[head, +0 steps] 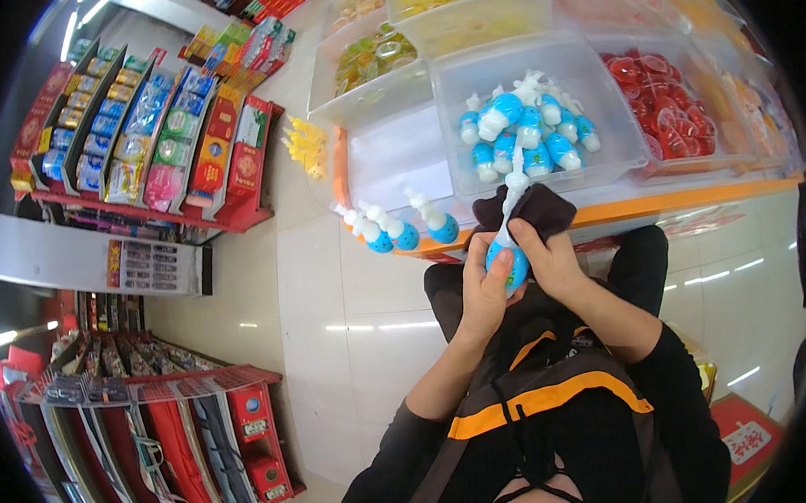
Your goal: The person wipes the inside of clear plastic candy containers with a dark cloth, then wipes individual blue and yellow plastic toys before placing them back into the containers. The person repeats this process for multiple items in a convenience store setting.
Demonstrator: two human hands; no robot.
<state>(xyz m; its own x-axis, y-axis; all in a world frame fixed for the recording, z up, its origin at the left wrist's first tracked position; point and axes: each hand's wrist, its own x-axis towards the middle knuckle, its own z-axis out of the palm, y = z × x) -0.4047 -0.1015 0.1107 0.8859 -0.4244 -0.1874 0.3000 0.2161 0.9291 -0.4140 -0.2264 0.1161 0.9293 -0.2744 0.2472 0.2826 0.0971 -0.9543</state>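
Observation:
My left hand [489, 288] grips the blue, egg-shaped lower part of a blue and white plastic bottle-like item [509, 264], its long white top pointing away from me. Against its white neck, my right hand [545, 259] holds a dark brown cloth [546, 208], whose folds also lie behind the item. Just beyond my hands, a clear plastic bin [614, 151] holds a heap of similar blue and white items. Several more, among them one blue and white item [435, 216], stand along the orange-edged corner of the display to the left.
Neighbouring bins hold red packaged cups [673, 105] and yellow-green ones [374, 57]. An orange edge strip [677, 204] runs along the display's front. Yellow figures [306, 148] are beyond its left corner. Stocked red shelves [240, 221] are at left, and a red box [748, 439] is on the floor at lower right.

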